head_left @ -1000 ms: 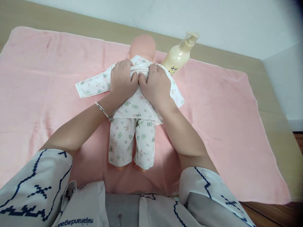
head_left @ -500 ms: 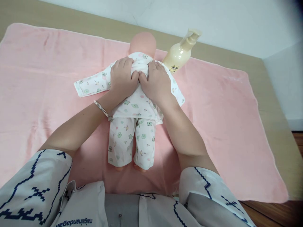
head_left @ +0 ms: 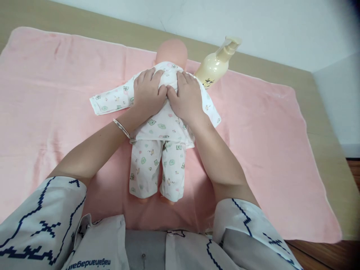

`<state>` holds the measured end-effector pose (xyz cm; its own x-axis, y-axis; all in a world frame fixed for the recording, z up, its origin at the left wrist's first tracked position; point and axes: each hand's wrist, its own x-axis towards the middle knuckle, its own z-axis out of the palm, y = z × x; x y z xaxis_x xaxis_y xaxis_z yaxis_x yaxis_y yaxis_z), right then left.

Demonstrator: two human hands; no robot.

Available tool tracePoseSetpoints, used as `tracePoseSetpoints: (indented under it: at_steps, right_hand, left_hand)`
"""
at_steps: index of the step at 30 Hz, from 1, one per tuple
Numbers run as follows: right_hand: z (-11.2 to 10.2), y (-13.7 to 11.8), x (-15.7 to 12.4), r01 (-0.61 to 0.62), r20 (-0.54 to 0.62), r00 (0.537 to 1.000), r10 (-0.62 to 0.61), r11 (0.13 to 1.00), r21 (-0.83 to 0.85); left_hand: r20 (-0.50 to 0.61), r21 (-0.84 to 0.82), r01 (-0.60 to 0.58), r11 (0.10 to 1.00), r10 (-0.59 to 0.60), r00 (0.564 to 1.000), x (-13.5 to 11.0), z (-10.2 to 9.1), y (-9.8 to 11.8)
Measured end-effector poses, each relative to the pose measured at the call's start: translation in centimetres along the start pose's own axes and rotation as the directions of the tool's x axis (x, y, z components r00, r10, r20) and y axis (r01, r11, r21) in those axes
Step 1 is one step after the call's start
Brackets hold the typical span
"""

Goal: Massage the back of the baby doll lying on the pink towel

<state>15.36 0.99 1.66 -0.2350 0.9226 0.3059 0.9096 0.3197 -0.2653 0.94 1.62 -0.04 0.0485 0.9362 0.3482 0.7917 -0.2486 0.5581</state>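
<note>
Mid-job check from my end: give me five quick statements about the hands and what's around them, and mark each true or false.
1. The left hand and right hand both rest on the patterned top. True.
2. The bracelet is on the right forearm. False: the bracelet is on the left forearm.
3. The trousers have a print similar to the top's. True.
4. The blanket is dark blue. False: the blanket is pink.
5. One hand is holding the pump bottle. False: neither hand holds the pump bottle; both are on the top.
</note>
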Motion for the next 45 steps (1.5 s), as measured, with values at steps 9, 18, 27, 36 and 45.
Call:
tracePoseSetpoints:
  at_steps: [9,18,27,36,45]
  right_hand:
    - [-1.3,-1.8,-1.3,0.022,0.006,1.0,-0.021,0.999,-0.028]
    - [-1.1,-1.5,-1.4,-0.016,-0.015,1.0,0.016,1.0,-0.012]
    - [-1.0,-1.0,-0.7,0.013,-0.013,1.0,-0.014,1.0,-0.021]
    - [-1.5,-2.4,-1.6,-0.076,0.0,0.997,0.076,0.995,-0.064]
    - [-0.9,-0.6,-0.4,-0.018,0.032,0.999,0.018,1.0,0.019]
  left_hand:
    - [-0.038,-0.022,-0.022,1.0,0.021,0.999,-0.8,-0.8,0.5]
    - [-0.041,0.043,-0.006,0.999,0.008,0.999,-0.7,-0.4,0.5]
    - [-0.012,-0.027,0.044,0.999,-0.044,0.999,0.1,1.0,-0.3]
    - [-0.126,-0.006,-0.04,0.999,0.039,0.991,-1.0,-0.6,0.5]
    - [-0.035,-0.019,-0.016,1.0,0.015,0.999,-0.2,0.2,0.1]
